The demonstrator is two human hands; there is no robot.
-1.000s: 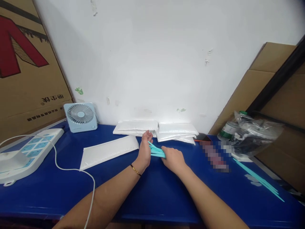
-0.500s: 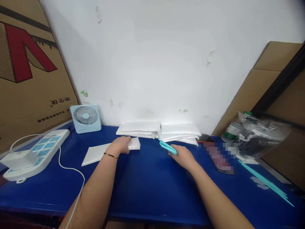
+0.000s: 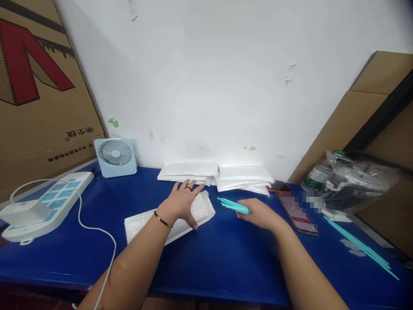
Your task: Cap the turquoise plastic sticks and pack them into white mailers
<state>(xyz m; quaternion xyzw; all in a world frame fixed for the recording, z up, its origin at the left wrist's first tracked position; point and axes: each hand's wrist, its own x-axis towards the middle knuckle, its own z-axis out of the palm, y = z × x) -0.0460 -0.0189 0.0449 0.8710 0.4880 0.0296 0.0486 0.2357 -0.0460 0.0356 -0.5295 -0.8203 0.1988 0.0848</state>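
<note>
Blue bench (image 3: 213, 262), pretty glossy, right up against a scuffed white wall (image 3: 206, 86), cardboard (image 3: 61, 116) at both ends, little fan (image 3: 116, 154) back left. Left hand (image 3: 179, 204) has its fingers spread over a white padded mailer (image 3: 204, 209) left of centre; right hand (image 3: 258, 213) has its fingers pinching teal strips (image 3: 230, 205), maybe plastic, hard to tell.

Chinese lettering (image 3: 71, 153) with a ® sign (image 3: 67, 139) marks the cardboard box (image 3: 29, 122)
</note>
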